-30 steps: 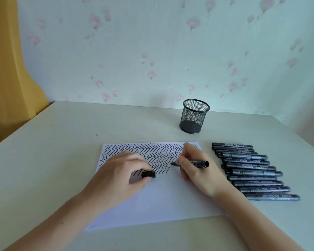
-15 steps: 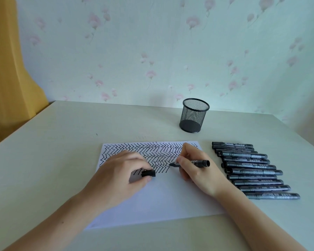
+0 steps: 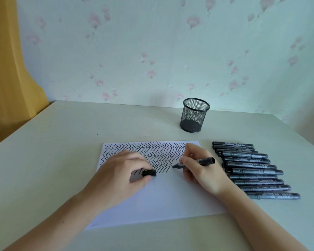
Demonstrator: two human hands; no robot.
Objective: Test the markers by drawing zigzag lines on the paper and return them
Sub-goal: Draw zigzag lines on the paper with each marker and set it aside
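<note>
Drawing is the step now: right hand (image 3: 199, 169) fingers pinch the marker (image 3: 194, 163), tip at the zigzags on the paper (image 3: 161, 201). Left hand (image 3: 123, 171) fingers clamp the cap (image 3: 149, 173). Next, the cap probably goes back on.

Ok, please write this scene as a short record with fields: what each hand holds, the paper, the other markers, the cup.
left hand: rests on the paper, grip shut on the black cap
right hand: grip shut on the uncapped marker, tip pointing left at the end of the zigzag lines
paper: far part filled with zigzag lines, near part blank
other markers: capped, lying side by side in a row on the table, right of the paper
mesh cup: upright beyond the paper, looks empty
</note>
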